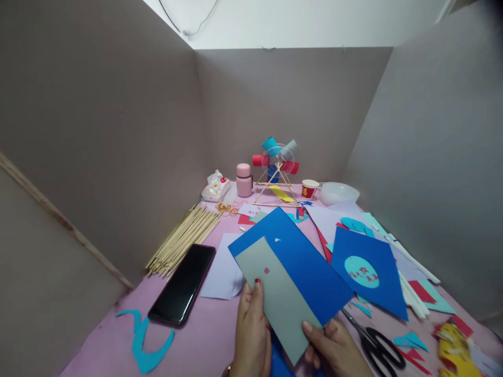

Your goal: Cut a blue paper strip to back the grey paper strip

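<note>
Fingers (257,296) closed, both hands: left hand (251,335) and right hand (334,348) pinch one grey strip (275,293) over one blue sheet (302,256), lower centre. One scissors (377,348) lower right, one phone (183,283) left, bare pink counter (212,335) between. Farther back, a stick bundle (184,238), one paper wheel (277,167).

Bare table (214,327) lies open between my left hand (251,330) and the phone (183,283), but scissors (376,345) sit just beside my right hand (334,348), the card (302,262) I hold covers the middle, and sticks (183,240) crowd the left wall (98,136).
</note>
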